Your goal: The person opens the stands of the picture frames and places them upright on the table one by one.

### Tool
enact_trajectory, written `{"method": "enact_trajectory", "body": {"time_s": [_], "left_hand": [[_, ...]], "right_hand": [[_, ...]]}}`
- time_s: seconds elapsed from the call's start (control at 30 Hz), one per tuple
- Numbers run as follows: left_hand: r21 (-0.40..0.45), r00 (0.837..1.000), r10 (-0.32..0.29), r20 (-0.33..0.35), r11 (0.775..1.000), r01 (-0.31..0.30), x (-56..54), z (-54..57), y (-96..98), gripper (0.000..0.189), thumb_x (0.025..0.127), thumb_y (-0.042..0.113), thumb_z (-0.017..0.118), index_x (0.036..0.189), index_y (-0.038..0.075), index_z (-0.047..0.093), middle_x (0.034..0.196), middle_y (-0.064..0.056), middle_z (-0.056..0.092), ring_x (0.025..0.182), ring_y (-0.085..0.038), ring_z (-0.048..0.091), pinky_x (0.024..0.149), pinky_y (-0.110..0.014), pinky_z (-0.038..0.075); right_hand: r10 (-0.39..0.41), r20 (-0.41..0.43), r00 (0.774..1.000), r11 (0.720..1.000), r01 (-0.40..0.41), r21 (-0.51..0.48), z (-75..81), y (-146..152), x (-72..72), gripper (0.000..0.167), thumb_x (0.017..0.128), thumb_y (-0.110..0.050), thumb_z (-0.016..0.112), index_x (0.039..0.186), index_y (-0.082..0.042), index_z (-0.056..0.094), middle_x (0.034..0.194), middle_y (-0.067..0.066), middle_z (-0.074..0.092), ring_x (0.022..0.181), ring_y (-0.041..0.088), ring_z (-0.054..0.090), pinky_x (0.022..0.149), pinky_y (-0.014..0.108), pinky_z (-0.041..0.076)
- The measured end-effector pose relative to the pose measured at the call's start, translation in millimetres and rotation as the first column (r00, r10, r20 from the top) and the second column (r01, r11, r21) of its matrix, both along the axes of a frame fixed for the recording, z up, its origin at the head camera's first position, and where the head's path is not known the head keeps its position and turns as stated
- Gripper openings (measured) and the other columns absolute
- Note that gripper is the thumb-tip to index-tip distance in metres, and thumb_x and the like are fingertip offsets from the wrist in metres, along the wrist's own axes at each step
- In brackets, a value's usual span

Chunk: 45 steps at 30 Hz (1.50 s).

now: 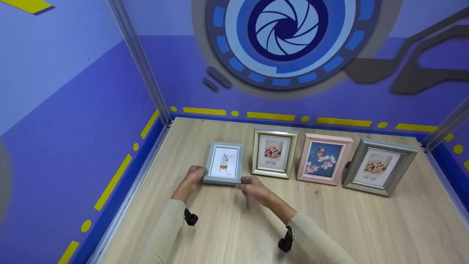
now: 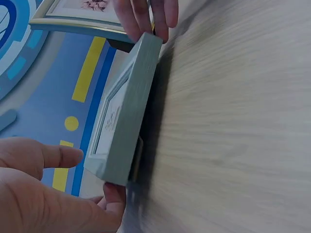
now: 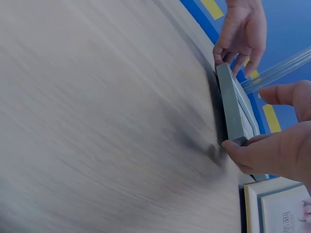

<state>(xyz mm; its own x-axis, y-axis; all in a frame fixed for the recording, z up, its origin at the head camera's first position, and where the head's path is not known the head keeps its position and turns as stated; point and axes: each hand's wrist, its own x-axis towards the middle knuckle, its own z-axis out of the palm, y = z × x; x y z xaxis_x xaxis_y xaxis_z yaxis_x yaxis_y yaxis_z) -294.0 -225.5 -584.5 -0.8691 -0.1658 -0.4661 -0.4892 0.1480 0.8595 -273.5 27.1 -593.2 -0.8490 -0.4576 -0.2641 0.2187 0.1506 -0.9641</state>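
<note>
A light grey-blue picture frame leans back at the left of a row of frames, showing a small plant drawing in a yellow pot. My left hand holds it at its lower left side, and my right hand holds its lower right corner. In the left wrist view the fingers of my left hand are at the near end of the frame, with a dark shadow beneath it. The right wrist view has the fingertips of my right hand at the frame's corner.
Beside it stand a gold frame, a pink frame and a grey-gold frame, upright in a row on the wooden table. A blue printed back wall rises behind, with a metal post at the left corner.
</note>
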Motion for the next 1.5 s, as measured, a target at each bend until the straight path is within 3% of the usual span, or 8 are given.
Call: {"method": "enact_trajectory", "body": {"time_s": [0.1,0.2,0.4,0.63,0.87,1.03,1.27,1.5], "left_hand": [[-0.018,0.999,-0.050,0.003,0.999,0.050,2.7,-1.5,-4.6,0.007,0.092,0.006,0.052,0.092,0.000,0.055,0.088,-0.004,0.051,0.086,-0.020,0.048,0.082,-0.035,0.045],[0.009,0.995,-0.096,0.019,0.995,0.096,5.4,-1.6,-8.5,0.012,0.089,0.005,0.055,0.079,0.008,0.050,0.077,0.001,0.046,0.076,-0.016,0.045,0.074,-0.032,0.042],[0.102,0.987,-0.157,0.032,0.983,0.154,15.9,0.2,-18.8,0.014,0.087,0.004,0.068,0.079,0.008,0.058,0.077,0.003,0.056,0.077,-0.013,0.053,0.077,-0.029,0.051],[0.160,0.957,-0.291,0.004,0.945,0.287,29.6,-1.2,-30.1,0.026,0.084,0.000,0.078,0.106,-0.007,0.066,0.091,-0.004,0.073,0.088,-0.015,0.070,0.098,-0.043,0.057],[0.050,0.905,-0.423,-0.041,0.904,0.425,44.8,1.6,-33.3,0.043,0.081,0.005,0.082,0.118,-0.011,0.065,0.100,-0.008,0.074,0.089,-0.017,0.072,0.095,-0.044,0.059],[0.051,0.866,-0.496,-0.067,0.865,0.499,55.0,5.9,-29.1,0.045,0.078,0.002,0.083,0.118,-0.009,0.065,0.096,-0.008,0.072,0.086,-0.015,0.069,0.084,-0.035,0.061],[0.035,0.777,-0.608,-0.161,0.783,0.620,58.4,9.8,-18.2,0.054,0.077,0.003,0.085,0.124,-0.008,0.062,0.104,-0.012,0.072,0.087,-0.016,0.064,0.074,-0.025,0.056],[-0.108,0.683,-0.702,-0.201,0.709,0.697,64.1,9.6,-3.5,0.070,0.075,0.008,0.089,0.137,-0.001,0.057,0.128,-0.012,0.067,0.110,-0.022,0.062,0.094,-0.036,0.055]], "right_hand": [[-0.055,0.046,0.997,0.998,0.055,-0.005,4.2,0,2.5,0.065,0.089,-0.009,0.065,0.141,0.022,0.040,0.131,0.031,0.055,0.100,0.023,0.057,0.095,0.046,0.051],[-0.109,0.111,0.988,0.993,0.114,-0.040,6.3,0,4.9,0.070,0.089,-0.007,0.063,0.145,0.023,0.033,0.138,0.034,0.049,0.109,0.030,0.058,0.102,0.049,0.051],[-0.160,0.201,0.966,0.976,0.185,-0.112,1.3,3,6.6,0.067,0.094,-0.003,0.054,0.145,0.028,0.023,0.147,0.040,0.040,0.140,0.040,0.044,0.120,0.056,0.034],[-0.120,0.195,0.974,0.983,0.144,-0.115,-1.8,11,4.7,0.052,0.096,-0.003,0.056,0.139,0.023,0.039,0.093,0.003,0.061,0.084,0.010,0.057,0.089,0.033,0.053],[-0.030,0.139,0.990,0.992,0.047,-0.116,-0.7,21,1.9,0.016,0.096,-0.005,0.062,0.107,0.006,0.058,0.081,-0.002,0.061,0.071,0.007,0.057,0.069,0.026,0.051],[0.037,0.087,0.996,0.998,-0.033,-0.045,3.1,33,6.4,0.025,0.092,-0.007,0.070,0.111,0.006,0.059,0.087,-0.001,0.063,0.075,0.007,0.060,0.070,0.026,0.054],[0.095,-0.013,0.995,0.995,-0.094,0.031,11.3,57,14.2,0.043,0.085,-0.004,0.077,0.120,0.010,0.056,0.090,0.002,0.059,0.081,0.010,0.059,0.066,0.024,0.056],[0.164,-0.086,0.983,0.986,-0.164,0.013,16.1,77,17.9,0.042,0.083,-0.001,0.079,0.118,0.012,0.060,0.092,0.002,0.063,0.081,0.010,0.066,0.070,0.024,0.061]]}}
